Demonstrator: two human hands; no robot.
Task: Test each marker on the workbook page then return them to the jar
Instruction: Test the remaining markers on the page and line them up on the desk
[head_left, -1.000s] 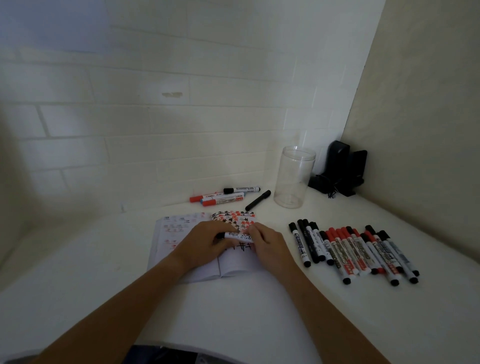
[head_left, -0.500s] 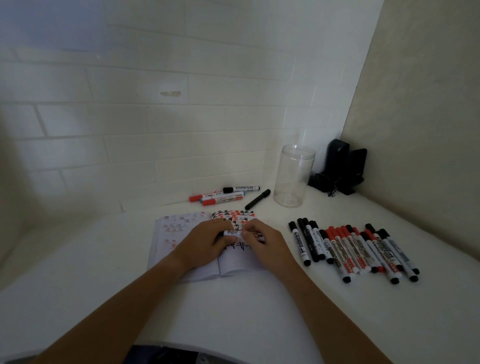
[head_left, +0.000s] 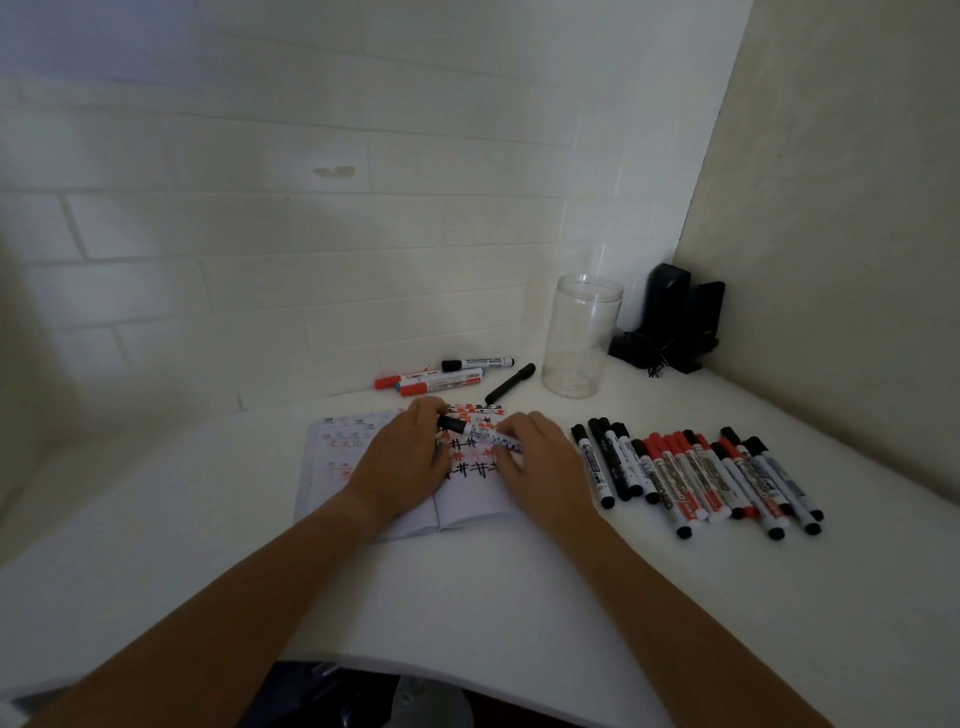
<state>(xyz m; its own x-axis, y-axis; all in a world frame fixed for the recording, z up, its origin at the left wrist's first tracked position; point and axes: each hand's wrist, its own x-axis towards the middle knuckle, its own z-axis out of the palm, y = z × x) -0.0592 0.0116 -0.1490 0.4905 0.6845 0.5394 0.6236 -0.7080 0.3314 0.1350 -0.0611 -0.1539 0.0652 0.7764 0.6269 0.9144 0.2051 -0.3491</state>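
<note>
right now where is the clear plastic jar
In the head view the clear plastic jar stands upright at the back right of the white table, between the loose black marker and the black device.

Hidden, cropped, illegible

Covers part of the open white workbook (head_left: 467, 506) under the left hand (head_left: 402, 467) and right hand (head_left: 540, 462); prints too small to read on the white-barrelled markers in a row (head_left: 696, 475); crops both forearms at the bottom edge.

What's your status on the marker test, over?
Left hand grips the cap end of a black-capped marker, right hand holds its barrel, over the workbook. Jar holds no markers. Nothing in the way.
</note>
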